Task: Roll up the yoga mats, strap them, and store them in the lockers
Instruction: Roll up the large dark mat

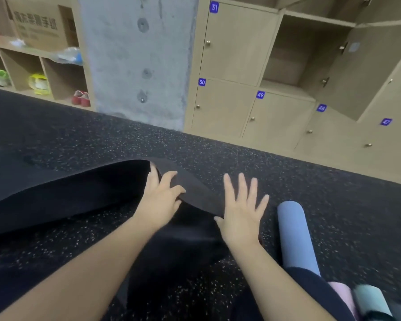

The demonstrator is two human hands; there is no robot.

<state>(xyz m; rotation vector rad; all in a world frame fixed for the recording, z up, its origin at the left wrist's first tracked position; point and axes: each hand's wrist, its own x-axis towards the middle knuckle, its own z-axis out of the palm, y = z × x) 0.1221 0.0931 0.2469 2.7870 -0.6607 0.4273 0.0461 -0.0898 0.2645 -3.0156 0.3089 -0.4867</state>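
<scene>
Both forearms reach fwd: left hand (161, 195) grips the lifted edge of the black mat (63, 193), right hand (241, 212) is flat w/ fingers spread wide beside it. Blue rolled mat (294, 237) lies just right; bare speckled floor (218, 147) runs to the lockers (229, 66), one locker open.

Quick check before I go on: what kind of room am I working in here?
Probably a gym or yoga studio's locker area: numbered wooden lockers along the wall, speckled rubber floor, shoe cubbies, and rolled yoga mats beside the black mat being handled.
</scene>
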